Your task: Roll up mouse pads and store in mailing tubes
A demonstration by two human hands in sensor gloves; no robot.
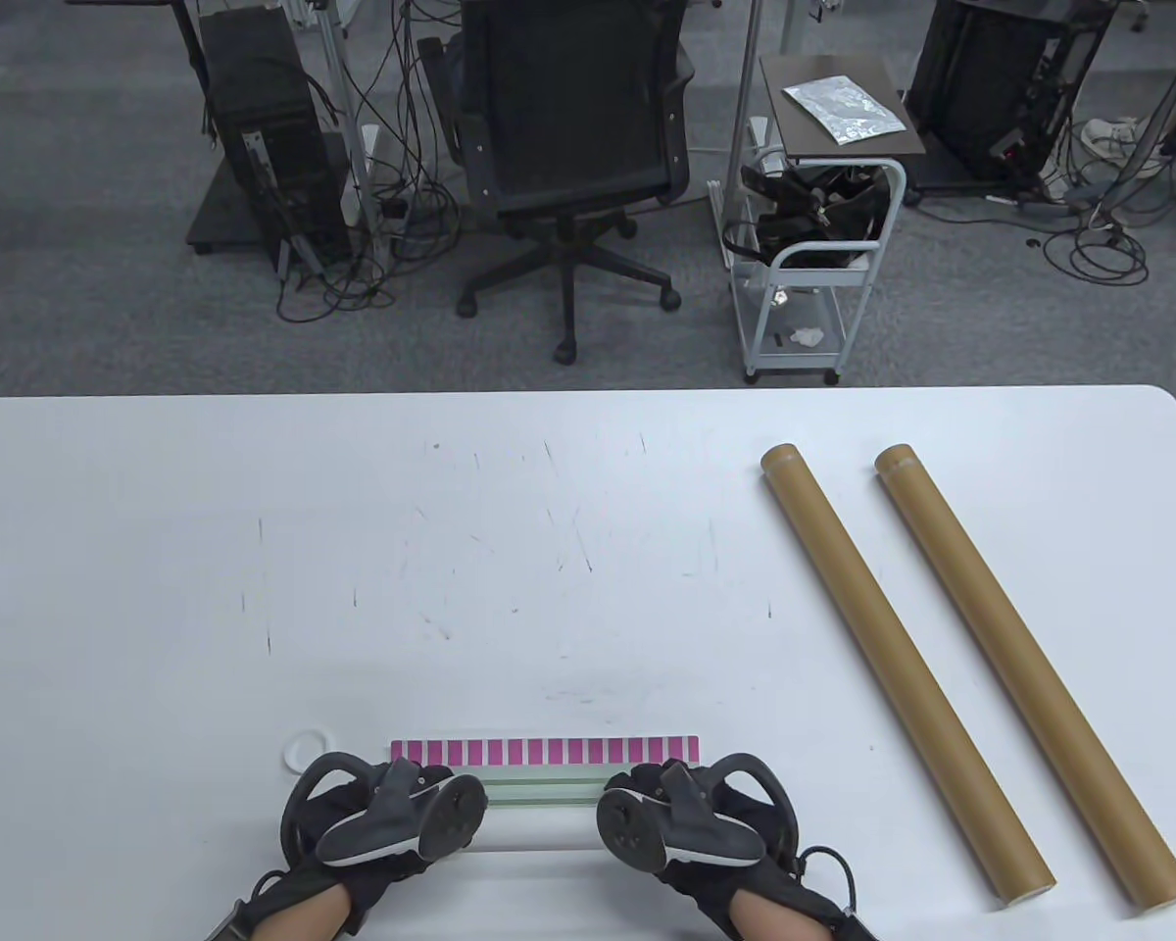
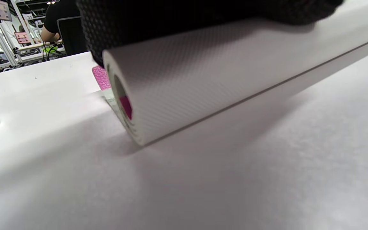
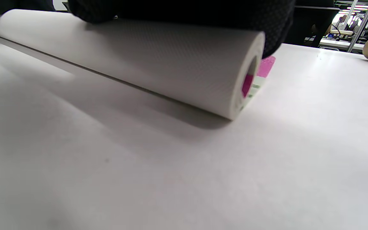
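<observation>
White desk [image 1: 157,588]: both hands, left [image 1: 392,818] and right [image 1: 686,818], press mouse pad [image 1: 544,784] roll ends. Advise even pressure, tight roll. Tubes [image 1: 902,667] untouched.

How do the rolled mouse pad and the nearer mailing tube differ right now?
The mouse pad is white outside with a pink-striped edge still flat; the tube is plain brown. The pad lies crosswise at the near edge under the left hand and right hand; the tube lies diagonally at the right, untouched. The tube looks longer. Both lie on the table.
</observation>
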